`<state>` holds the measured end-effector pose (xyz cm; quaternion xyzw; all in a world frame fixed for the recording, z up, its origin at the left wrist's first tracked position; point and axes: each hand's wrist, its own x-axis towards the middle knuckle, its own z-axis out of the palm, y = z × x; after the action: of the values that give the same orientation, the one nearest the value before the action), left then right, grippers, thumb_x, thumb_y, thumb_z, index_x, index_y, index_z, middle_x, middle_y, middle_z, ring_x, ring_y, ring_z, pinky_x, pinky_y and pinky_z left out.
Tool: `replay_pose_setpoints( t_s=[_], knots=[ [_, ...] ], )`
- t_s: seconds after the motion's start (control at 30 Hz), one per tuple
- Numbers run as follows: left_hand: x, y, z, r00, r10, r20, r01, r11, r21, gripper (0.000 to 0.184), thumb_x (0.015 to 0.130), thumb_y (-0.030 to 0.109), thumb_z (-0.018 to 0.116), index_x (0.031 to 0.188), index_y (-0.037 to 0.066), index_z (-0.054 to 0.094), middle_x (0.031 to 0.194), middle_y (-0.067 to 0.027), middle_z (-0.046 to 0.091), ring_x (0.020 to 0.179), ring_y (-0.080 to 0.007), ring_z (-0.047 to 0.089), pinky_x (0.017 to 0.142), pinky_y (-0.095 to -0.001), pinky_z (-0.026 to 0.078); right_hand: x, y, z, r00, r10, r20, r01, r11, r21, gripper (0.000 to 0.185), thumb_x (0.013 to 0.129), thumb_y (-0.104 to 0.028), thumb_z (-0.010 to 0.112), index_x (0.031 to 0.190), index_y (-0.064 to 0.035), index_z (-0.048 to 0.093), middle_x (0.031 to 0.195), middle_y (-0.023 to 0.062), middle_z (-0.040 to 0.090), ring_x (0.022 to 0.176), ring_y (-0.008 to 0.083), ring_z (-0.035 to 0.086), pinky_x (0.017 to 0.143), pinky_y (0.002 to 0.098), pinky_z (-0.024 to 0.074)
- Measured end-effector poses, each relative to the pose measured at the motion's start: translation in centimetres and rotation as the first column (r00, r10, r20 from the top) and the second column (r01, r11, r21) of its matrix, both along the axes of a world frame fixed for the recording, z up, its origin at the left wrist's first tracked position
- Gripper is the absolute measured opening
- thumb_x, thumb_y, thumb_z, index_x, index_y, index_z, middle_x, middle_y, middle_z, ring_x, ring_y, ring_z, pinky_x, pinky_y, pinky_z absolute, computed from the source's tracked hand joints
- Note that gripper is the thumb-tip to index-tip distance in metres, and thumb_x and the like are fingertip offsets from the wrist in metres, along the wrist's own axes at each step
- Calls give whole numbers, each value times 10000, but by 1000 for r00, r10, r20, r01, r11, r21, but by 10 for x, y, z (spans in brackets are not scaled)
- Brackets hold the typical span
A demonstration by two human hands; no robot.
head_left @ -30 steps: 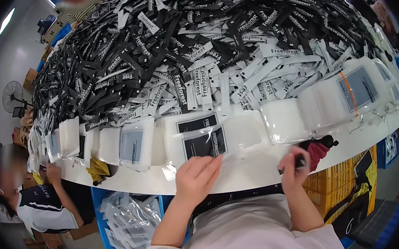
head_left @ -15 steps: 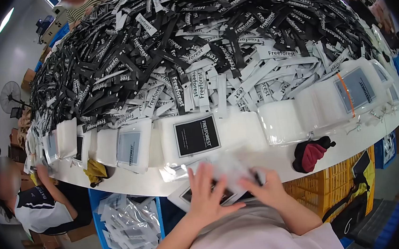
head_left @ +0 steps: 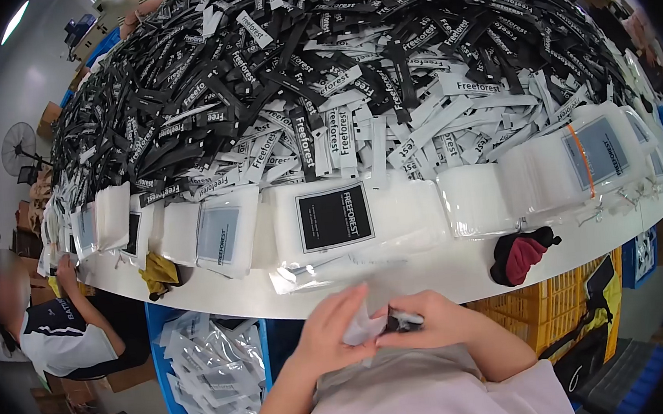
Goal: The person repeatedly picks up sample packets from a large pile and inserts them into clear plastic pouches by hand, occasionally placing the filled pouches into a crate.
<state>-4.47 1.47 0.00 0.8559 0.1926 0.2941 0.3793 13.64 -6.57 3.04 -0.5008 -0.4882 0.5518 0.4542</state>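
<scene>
The left hand [head_left: 325, 335] pinches a whitish bag [head_left: 362, 327] between thumb and fingers, low in front of the person, by the near edge of the table [head_left: 447, 264]. The right hand [head_left: 434, 320] grips a dark item [head_left: 404, 320] (partly covered by its fingers) close beside the bag.

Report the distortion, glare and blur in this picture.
Head view: wide-angle distortion bows the white table's front edge, and the corners fall black; head view: glare whitens the clear plastic near that edge; head view: the pale item at the left hand looks soft.
</scene>
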Motion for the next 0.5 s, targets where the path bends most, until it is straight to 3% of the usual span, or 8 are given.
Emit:
replay_pose_setpoints(
  t_s=[0.1, 0.13, 0.23, 0.27, 0.3, 0.37, 0.43, 0.5],
  knots=[
    [5, 0, 9, 994, -74, -79, 81, 992, 94, 694, 587, 113, 697, 1220, -23, 445, 1088, -174, 522, 890, -305, 535, 770, -357, 432, 0, 3, -15, 902, -5, 432, 39, 997, -71, 353, 702, -330, 724, 782, -10, 599, 561, 89, 556, 480, 199, 525, 490, 300, 430],
    [4, -1, 7, 989, -51, -137, 67, 991, 118, 728, 585, 139, 707, 1232, -32, 423, 1109, -188, 493, 910, -322, 504, 785, -373, 407, 0, 4, -27, 876, -64, 477, 77, 997, -8, 350, 714, -359, 716, 731, -40, 574, 533, 71, 537, 475, 167, 517, 472, 302, 410],
    [-2, 4, 8, 981, 129, -146, -98, 974, 203, 797, 573, 191, 728, 1250, -51, 386, 1157, -201, 453, 966, -334, 469, 815, -391, 378, 14, 2, -33, 877, -456, 151, 420, 880, 221, 346, 809, -402, 603, 752, -71, 519, 545, 51, 503, 495, 156, 509, 468, 286, 403],
    [-2, 3, 6, 961, 190, -200, -157, 973, 169, 867, 541, 262, 748, 1249, -70, 372, 1205, -210, 409, 1019, -334, 434, 827, -406, 343, 24, 7, -24, 851, -416, -321, 486, 856, 178, 335, 850, -400, 532, 777, -74, 497, 553, 47, 478, 513, 165, 505, 492, 292, 414],
    [1, 0, 6, 966, 200, -166, -170, 969, 179, 896, 528, 280, 752, 1255, -68, 361, 1212, -211, 400, 1029, -333, 425, 825, -406, 334, 33, 12, -8, 622, -305, -721, 533, 840, 104, 332, 890, -397, 460, 803, -77, 475, 561, 43, 453, 532, 175, 500, 516, 298, 424],
    [16, -6, 4, 972, 220, -79, -199, 956, 215, 953, 502, 316, 761, 1267, -66, 340, 1225, -213, 384, 1047, -331, 408, 822, -406, 317, 12, 24, 22, 578, -330, -746, 649, 741, 175, 315, 920, -354, 395, 856, -49, 443, 767, 113, 524, 705, 221, 536, 783, 409, 457],
    [25, -7, -1, 971, 240, -5, -229, 933, 278, 986, 481, 338, 762, 1260, -71, 318, 1216, -222, 385, 1053, -336, 395, 808, -400, 307, -4, 21, 20, 816, -204, -541, 397, 878, 267, 243, 920, -260, 401, 940, -27, 468, 979, 137, 562, 856, 228, 559, 929, 460, 381],
    [29, -2, 0, 970, 240, 20, -231, 900, 370, 984, 483, 339, 759, 1250, -82, 310, 1213, -226, 382, 1046, -338, 396, 804, -398, 309, -13, 18, 20, 992, -108, -70, 124, 952, 281, 229, 906, -163, 390, 1028, 8, 483, 1118, 129, 558, 991, 214, 551, 1010, 487, 272]
  ],
)
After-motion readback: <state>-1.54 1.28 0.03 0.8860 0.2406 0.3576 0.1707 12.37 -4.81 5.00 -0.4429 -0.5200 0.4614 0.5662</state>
